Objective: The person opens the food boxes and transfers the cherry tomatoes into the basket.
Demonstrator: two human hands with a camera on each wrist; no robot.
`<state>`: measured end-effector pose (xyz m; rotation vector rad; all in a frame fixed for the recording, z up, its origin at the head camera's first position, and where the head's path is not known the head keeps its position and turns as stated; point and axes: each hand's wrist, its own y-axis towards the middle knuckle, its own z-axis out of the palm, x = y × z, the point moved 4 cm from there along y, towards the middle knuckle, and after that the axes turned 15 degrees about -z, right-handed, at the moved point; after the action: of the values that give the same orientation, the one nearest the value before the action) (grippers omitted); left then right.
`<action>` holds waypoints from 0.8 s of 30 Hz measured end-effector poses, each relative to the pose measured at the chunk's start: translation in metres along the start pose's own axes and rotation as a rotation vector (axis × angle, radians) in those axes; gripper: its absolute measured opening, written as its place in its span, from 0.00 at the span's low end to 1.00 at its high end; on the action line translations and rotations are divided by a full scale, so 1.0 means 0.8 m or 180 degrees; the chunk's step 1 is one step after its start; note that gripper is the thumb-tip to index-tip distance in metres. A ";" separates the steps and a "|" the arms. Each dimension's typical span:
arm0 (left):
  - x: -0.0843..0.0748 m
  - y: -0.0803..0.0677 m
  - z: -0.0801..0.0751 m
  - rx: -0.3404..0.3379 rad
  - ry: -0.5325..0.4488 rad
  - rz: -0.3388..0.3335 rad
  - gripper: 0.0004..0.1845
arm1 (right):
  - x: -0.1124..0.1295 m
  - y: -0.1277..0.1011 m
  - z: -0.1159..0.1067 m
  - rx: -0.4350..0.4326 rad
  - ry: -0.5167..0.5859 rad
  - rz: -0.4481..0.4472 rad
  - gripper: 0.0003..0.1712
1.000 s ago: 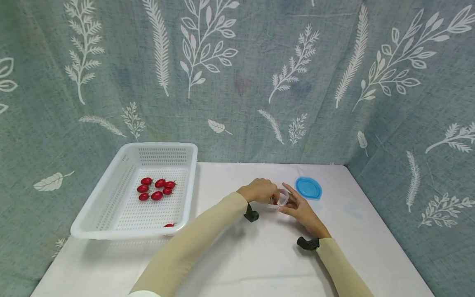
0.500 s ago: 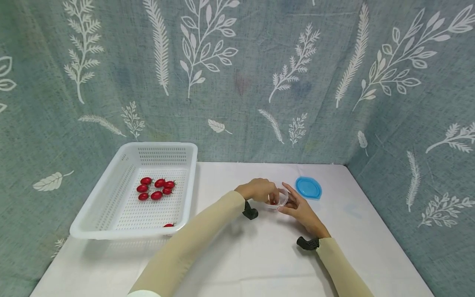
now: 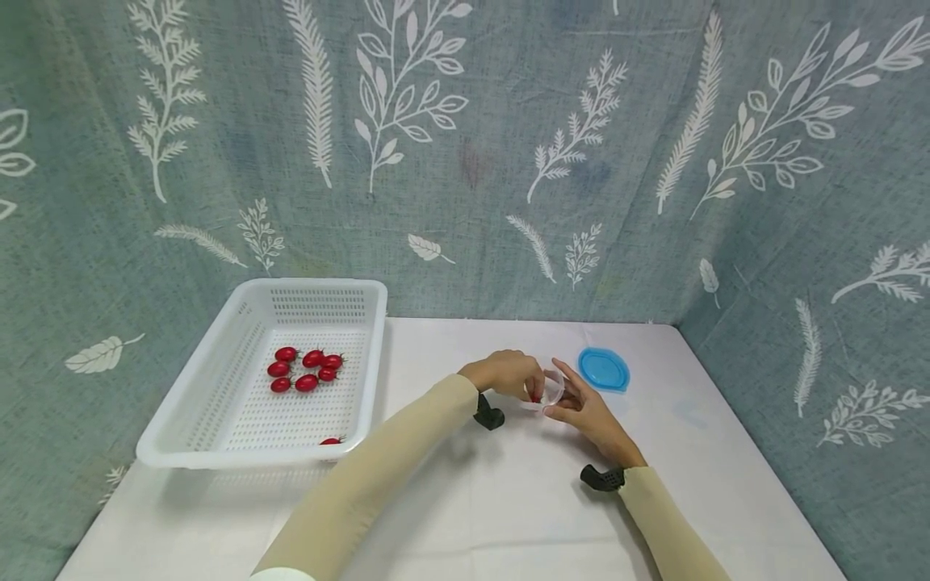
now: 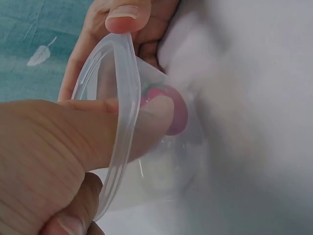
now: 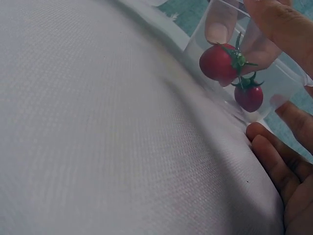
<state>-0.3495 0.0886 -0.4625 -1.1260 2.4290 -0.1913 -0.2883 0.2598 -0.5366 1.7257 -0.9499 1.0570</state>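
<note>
Leaf-printed teal cloth hung behind a white table, and the landmark on it was a white basket with holed walls. Inside the basket lay a loose cluster of red tomatoes, with one more tomato apart from them at its near rim.

Well to the right of the basket, both hands met around a small clear cup. The cup lay tilted on its side, its long axis running roughly left to right, its mouth toward the left hand and its base toward the right hand. The right hand cradled the cup from behind, thumb on the rim and fingers loosely curved under it.

The left hand reached into the mouth, its thumb and a finger pinching a tomato inside the cup, green stem pointing to the right in the right wrist view. A second tomato sat lower, against the cup's base.

Farther from the basket than the cup, a blue lid lay flat on the table.
</note>
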 end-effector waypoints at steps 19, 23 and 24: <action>0.014 -0.001 0.004 0.0137 -0.0440 0.0063 0.03 | 0.001 0.000 0.004 0.0045 0.0058 -0.0039 0.56; 0.013 -0.004 -0.001 -0.0051 -0.0490 0.0186 0.06 | 0.001 0.000 0.003 0.0045 0.0072 -0.0024 0.55; 0.013 -0.004 -0.003 -0.0098 -0.0476 0.0206 0.07 | 0.000 0.000 0.003 0.0040 0.0072 -0.0024 0.55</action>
<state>-0.3541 0.0785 -0.4624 -1.0345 2.3386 -0.0476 -0.2875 0.2579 -0.5372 1.7228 -0.9237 1.0776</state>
